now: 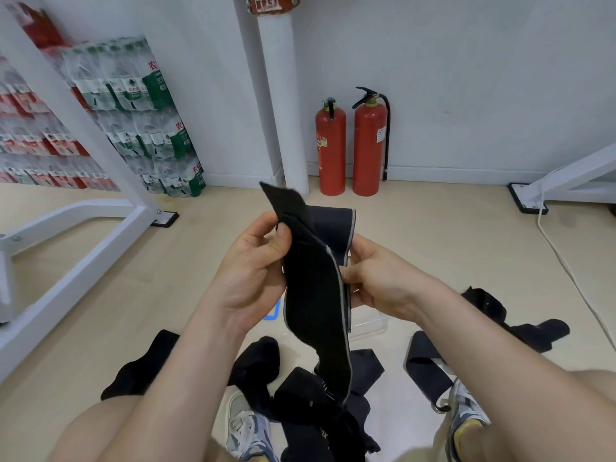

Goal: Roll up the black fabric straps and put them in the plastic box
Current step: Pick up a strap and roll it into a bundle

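Between the pinching fingers of the left hand (253,271) and right hand (376,278), one black strap (316,295) hangs upright, its tail trailing below. Rolling appears about to begin; next, winding the top end tightly. Plastic box (370,323) lies beneath.

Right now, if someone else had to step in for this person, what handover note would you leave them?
Left hand: pinching the upper end of a long black fabric strap.
Right hand: gripping the same strap's right edge; its tail hangs down to the floor.
Clear plastic box: on the floor behind the hands, mostly hidden; contents cannot be told.
Done: no rolled strap visible.
Left: roll this strap, then the loose black straps scattered on the floor, and box them.
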`<action>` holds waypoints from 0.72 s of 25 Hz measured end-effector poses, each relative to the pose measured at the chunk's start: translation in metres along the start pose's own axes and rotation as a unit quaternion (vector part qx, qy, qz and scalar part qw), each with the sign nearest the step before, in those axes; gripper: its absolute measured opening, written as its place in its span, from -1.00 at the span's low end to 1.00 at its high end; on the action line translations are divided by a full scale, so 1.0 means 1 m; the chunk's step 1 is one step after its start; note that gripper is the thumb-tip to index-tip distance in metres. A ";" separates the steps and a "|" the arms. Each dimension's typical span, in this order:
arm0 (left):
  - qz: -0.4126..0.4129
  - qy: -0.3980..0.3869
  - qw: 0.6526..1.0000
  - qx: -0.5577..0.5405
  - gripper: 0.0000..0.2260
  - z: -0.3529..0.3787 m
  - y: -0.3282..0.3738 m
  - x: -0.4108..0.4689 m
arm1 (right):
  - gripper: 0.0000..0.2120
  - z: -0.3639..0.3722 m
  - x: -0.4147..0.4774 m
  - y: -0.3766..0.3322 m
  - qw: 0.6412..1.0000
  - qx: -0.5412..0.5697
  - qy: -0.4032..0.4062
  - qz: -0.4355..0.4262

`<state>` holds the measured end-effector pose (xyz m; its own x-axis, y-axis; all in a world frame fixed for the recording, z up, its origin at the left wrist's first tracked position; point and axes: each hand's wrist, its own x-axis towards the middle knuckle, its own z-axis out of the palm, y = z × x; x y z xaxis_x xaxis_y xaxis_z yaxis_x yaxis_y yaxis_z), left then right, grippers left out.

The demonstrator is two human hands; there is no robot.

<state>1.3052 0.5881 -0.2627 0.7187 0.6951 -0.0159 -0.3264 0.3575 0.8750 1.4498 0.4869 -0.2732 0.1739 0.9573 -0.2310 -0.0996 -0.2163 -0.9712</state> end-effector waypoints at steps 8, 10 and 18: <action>0.000 0.122 0.992 0.018 -0.69 0.004 -0.016 0.008 | -0.35 0.008 -0.004 -0.005 0.995 -0.085 -0.033 -0.040; 0.007 0.134 0.991 0.020 -0.76 0.003 -0.015 0.008 | -0.31 0.007 -0.003 -0.004 0.995 -0.087 -0.035 -0.036; 0.025 0.186 0.977 0.096 -0.93 0.010 -0.020 0.007 | -0.23 0.009 -0.004 -0.007 0.993 -0.093 -0.066 -0.043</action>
<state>1.3228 0.5794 -0.2756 0.4195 0.9005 -0.1149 -0.2077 0.2184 0.9535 1.4406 0.4864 -0.2647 0.0437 0.9878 -0.1496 0.0955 -0.1532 -0.9836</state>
